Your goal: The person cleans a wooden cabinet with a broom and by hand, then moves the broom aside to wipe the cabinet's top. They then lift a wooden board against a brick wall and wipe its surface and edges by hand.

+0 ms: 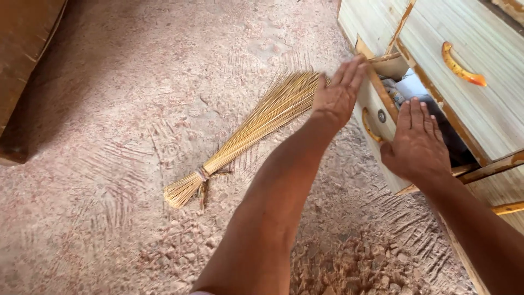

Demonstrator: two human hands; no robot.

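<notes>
Drawer is the thing under both hands here, a pale wooden one pulled partway out of the cabinet at the right, tilted, with an amber handle on its front. But starting at the far left: a dark brown wooden piece stands at the edge, on a dusty reddish floor streaked with sweep marks. Moving in, the broom, a bundle of straw-coloured sticks bound with a tie near its short end, lies flat on the floor, bristles fanned toward the cabinet. Nobody holds it. Low in the middle, a heap of reddish crumbled debris sits near the cabinet's foot. Now the left hand: fingers straight and together, stretched flat, fingertips at the drawer's top corner, gripping nothing. It passes in front of the bristle tips; whether it touches them, cannot tell. Just right of it, the right hand lies palm down, fingers extended and slightly spread, resting against the drawer's front edge and over its open top, closed on nothing. Inside the drawer, dark and pale items show, too hidden to name. Far right, a second amber handle sits on the upper drawer front.
</notes>
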